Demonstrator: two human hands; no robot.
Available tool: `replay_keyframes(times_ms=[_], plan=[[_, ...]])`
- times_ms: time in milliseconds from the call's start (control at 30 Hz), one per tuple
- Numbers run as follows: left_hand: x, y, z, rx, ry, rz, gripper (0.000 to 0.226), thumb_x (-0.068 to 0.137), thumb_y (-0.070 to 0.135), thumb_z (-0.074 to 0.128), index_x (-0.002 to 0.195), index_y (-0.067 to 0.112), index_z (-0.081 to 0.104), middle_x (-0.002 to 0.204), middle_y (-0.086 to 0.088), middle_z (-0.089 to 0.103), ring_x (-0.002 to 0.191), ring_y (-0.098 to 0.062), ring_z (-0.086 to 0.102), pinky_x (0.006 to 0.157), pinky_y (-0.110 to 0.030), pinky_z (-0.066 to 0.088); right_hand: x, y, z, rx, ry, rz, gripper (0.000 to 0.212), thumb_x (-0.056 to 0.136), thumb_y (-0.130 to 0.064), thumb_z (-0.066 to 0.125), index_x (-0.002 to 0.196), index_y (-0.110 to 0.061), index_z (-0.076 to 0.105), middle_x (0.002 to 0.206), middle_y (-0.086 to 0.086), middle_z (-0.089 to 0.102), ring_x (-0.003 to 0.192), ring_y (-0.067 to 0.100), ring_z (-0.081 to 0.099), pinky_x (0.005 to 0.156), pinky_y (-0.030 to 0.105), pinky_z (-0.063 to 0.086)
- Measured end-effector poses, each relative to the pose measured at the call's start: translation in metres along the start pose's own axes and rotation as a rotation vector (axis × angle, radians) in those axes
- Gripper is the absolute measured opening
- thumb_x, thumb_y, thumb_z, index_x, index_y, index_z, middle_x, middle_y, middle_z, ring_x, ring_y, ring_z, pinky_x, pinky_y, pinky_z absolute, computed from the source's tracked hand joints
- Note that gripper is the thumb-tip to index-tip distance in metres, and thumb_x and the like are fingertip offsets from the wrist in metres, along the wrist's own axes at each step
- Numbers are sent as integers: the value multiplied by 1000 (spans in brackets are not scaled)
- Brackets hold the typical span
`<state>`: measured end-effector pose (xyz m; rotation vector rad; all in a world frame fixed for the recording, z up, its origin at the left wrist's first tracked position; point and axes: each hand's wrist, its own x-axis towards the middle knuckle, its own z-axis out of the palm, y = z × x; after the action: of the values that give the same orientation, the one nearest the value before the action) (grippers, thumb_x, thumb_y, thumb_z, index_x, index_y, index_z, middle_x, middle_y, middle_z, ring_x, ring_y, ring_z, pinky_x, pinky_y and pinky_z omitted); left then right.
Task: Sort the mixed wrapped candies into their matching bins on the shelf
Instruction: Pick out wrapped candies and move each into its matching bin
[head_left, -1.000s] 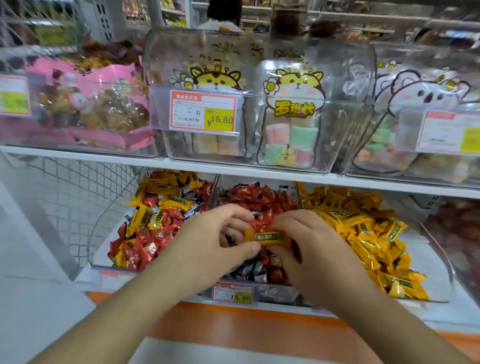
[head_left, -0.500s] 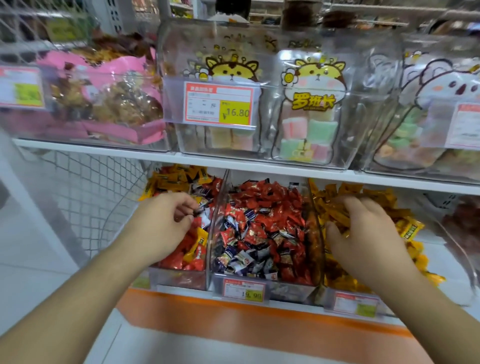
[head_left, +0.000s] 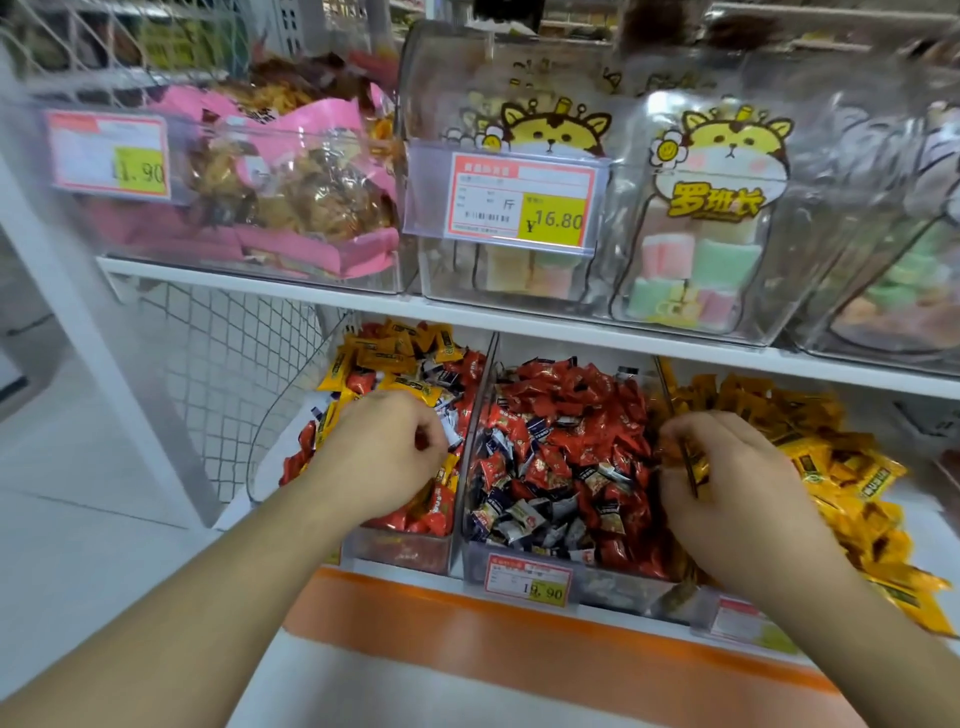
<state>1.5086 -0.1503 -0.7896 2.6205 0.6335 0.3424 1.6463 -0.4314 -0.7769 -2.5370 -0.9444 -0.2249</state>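
Observation:
Three clear bins stand side by side on the lower shelf. The left bin (head_left: 400, 553) holds mixed candies (head_left: 400, 364) in yellow, red and blue-white wrappers. My left hand (head_left: 382, 460) is in this bin, fingers curled against a blue-white wrapper; whether it grips one is hidden. The middle bin (head_left: 618, 590) holds mostly red candies (head_left: 563, 405) with blue-white ones at the front. Yellow candies (head_left: 852, 480) fill the right bin (head_left: 727, 621). My right hand (head_left: 737, 499) sits at the divider (head_left: 662, 379) between the middle and right bins, fingers pinched on a yellow candy (head_left: 693, 465).
The upper shelf (head_left: 467, 312) carries clear boxes of pink snack packs (head_left: 291, 197) and pastel marshmallows (head_left: 691, 270), overhanging the bins. A wire mesh panel (head_left: 218, 374) closes the left side. An orange band (head_left: 467, 639) runs below the bins, with price tags (head_left: 530, 579) on their fronts.
A second ago both hands held one yellow candy over the middle bin. They parted: the left went into the mixed bin, the right to the yellow bin and back to the divider.

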Motion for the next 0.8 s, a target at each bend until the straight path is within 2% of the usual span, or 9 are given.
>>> replay_keyframes(times_ms=[100,167,267,367,500,600,667,733,800], plan=[[-1,0,-9,-200,109,-110,19,93,22,72,78,32,75,82,17,71,68,6,63,55,-9,44,0,-1,-1,2,-1,-1,37,86,-7,74,122,-13,66,118,0,61,117,24,57,97,26,38],[-2,0,-17,-306,208,-152,19,95,23,71,80,35,73,84,16,72,77,3,66,60,-11,46,1,-2,-3,2,7,-3,38,86,-8,74,122,-13,66,118,-1,61,117,23,57,97,25,38],[-8,10,-30,-526,304,-196,16,95,22,71,83,32,74,78,11,75,77,-7,73,71,-33,59,-1,-5,-4,16,18,-16,38,86,-8,73,124,-13,66,119,-1,61,118,22,57,96,24,38],[-19,33,-40,-683,333,-179,12,96,17,71,88,24,75,77,5,76,72,-12,75,73,-31,61,-5,-15,-5,67,38,-82,39,86,-12,74,124,-15,66,120,-5,62,119,18,57,100,24,42],[-34,71,-35,-902,223,-181,6,96,13,71,92,13,76,80,-6,78,77,-21,77,79,-36,62,-14,-38,-11,162,17,-161,51,94,-40,70,141,-30,55,136,-17,54,131,3,46,113,22,37],[-46,98,-16,-986,108,-204,4,95,11,72,94,10,76,80,-9,78,79,-23,78,81,-40,63,-21,-49,-11,166,-4,-168,60,93,-56,65,146,-35,47,139,-20,51,130,2,45,109,23,41],[-54,111,-6,-983,41,-191,5,95,14,72,94,13,77,83,-6,79,80,-21,78,78,-37,63,-24,-49,-12,124,6,-162,46,96,-51,63,138,-37,52,125,-18,59,116,7,55,94,27,51],[-58,115,-2,-892,10,-144,6,95,19,72,94,20,78,86,2,79,78,-16,76,69,-27,62,-23,-43,-13,69,29,-143,32,99,-43,62,130,-36,58,114,-14,64,103,13,60,80,33,55],[-58,113,-3,-793,11,-87,6,95,23,72,93,26,77,88,8,77,80,-12,74,68,-25,60,-18,-28,-16,41,53,-81,34,99,-38,61,132,-31,61,114,-10,66,102,17,62,78,36,56]])
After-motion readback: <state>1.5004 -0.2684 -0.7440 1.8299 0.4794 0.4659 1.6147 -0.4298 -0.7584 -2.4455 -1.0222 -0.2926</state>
